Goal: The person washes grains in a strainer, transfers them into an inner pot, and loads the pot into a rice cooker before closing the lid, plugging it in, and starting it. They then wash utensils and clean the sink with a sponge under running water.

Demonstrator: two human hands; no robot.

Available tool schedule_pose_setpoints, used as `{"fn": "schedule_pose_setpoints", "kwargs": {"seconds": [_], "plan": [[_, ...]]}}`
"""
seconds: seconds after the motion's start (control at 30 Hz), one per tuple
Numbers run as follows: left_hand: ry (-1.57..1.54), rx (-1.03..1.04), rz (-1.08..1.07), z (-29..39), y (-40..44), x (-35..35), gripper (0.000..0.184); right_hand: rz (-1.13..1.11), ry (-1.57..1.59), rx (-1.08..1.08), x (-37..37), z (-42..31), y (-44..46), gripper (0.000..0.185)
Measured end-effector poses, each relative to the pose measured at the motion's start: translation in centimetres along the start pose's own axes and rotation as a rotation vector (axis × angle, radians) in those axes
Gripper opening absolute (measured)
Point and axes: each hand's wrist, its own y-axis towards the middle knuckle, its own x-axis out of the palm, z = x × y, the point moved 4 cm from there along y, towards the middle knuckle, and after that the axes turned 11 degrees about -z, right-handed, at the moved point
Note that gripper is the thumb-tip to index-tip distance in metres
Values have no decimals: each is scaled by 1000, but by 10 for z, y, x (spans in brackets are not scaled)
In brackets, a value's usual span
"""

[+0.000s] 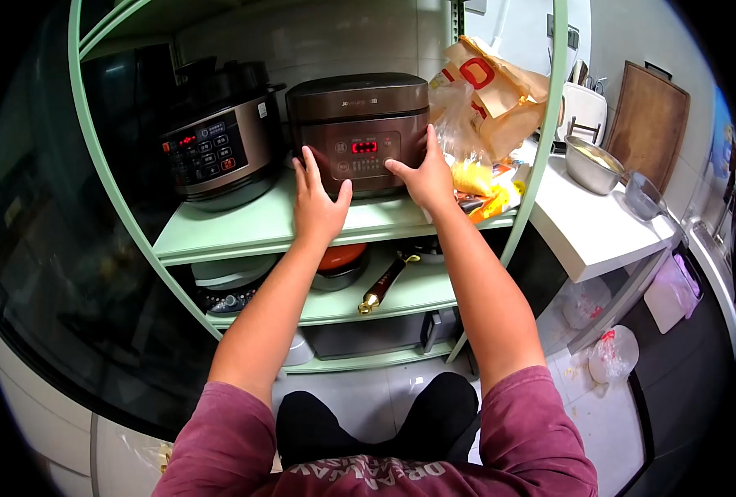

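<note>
A brown rice cooker [358, 108] stands on the upper board of a green metal shelf [219, 236], its red display lit. My left hand [319, 203] is at the cooker's lower left front, fingers spread and pointing up. At the right side of the cooker is my right hand [428, 176], fingers along its edge and the thumb on the front panel near a button. Neither hand is wrapped round anything. To the left stands a pressure cooker [219, 141] with a lit red display.
Right of the rice cooker are a paper bag [500, 99] and yellow food packets [476, 180]. On the lower board lies a dark-handled tool [382, 286]. A white counter [587, 224] at the right carries a metal bowl [593, 168]; a cutting board [648, 116] leans behind.
</note>
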Motion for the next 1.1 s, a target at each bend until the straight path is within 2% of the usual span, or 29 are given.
{"fn": "schedule_pose_setpoints", "kwargs": {"seconds": [1.1], "plan": [[-7, 12, 36, -1, 1, 3, 92, -11, 2, -4, 1, 1, 2, 104]]}}
